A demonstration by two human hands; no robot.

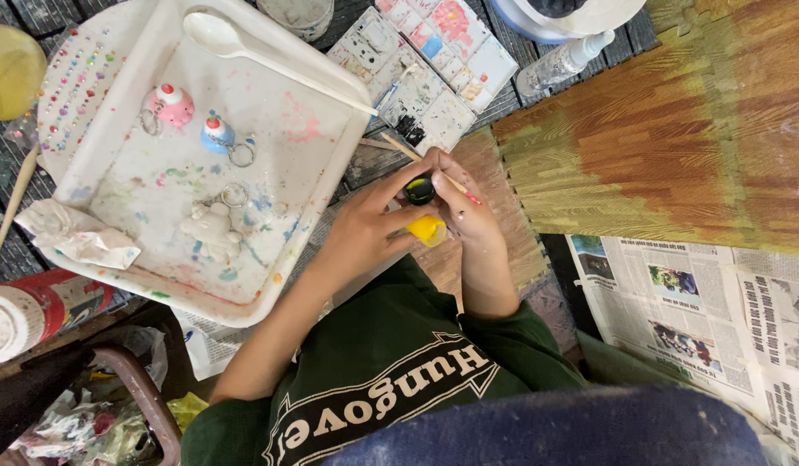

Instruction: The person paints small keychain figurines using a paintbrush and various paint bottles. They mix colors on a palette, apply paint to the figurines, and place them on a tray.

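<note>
Here the left hand (365, 229) grips a small yellow paint bottle (427, 226) in front of the chest, while the right hand (468, 211) pinches its dark cap (419, 190) and a thin brush (416, 158). Holding the bottle upright beside the white tray (330, 173) would likely avoid spills.

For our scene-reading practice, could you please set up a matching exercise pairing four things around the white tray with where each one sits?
Things:
1. white plastic spoon
2. yellow paint bottle
3. pink figurine
4. crumpled tissue

Places:
A. between left hand and right hand
B. on the tray's lower left edge
C. across the tray's top corner
D. inside the tray, upper left

Pairs: 1-C, 2-A, 3-D, 4-B
</note>
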